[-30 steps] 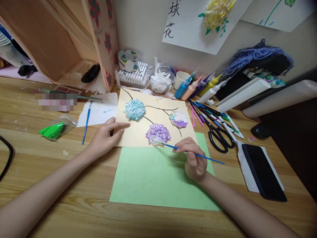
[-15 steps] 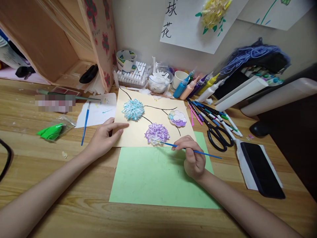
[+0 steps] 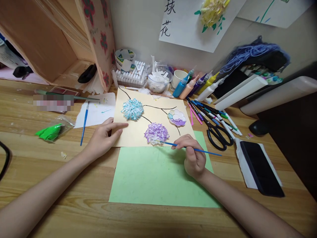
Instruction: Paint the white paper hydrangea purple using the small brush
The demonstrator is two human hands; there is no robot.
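Observation:
My right hand [image 3: 194, 155] pinches a thin blue paintbrush [image 3: 208, 152], whose tip touches the lower edge of a purple paper-scrap flower [image 3: 156, 133] glued on a cream sheet [image 3: 133, 134]. My left hand [image 3: 105, 137] lies flat on that sheet's left edge, fingers stretched out. A blue paper-scrap flower [image 3: 132, 109] sits higher on the sheet, joined by black drawn stems. A small flower-shaped paint palette [image 3: 177, 118] with purple paint rests on the sheet's right part. A green sheet [image 3: 153, 178] lies below the cream one.
Black scissors [image 3: 218, 134] and several markers [image 3: 210, 114] lie right of the sheets. Paint bottles [image 3: 195, 86], a cup and a bowl of paper scraps [image 3: 158, 81] line the back wall. A second blue brush [image 3: 84, 123], a green bag [image 3: 51, 131] and a black phone [image 3: 261, 168] lie around.
The view has shifted slightly; both hands and the brush keep nearly the same pose, with the brush tip staying at the purple flower.

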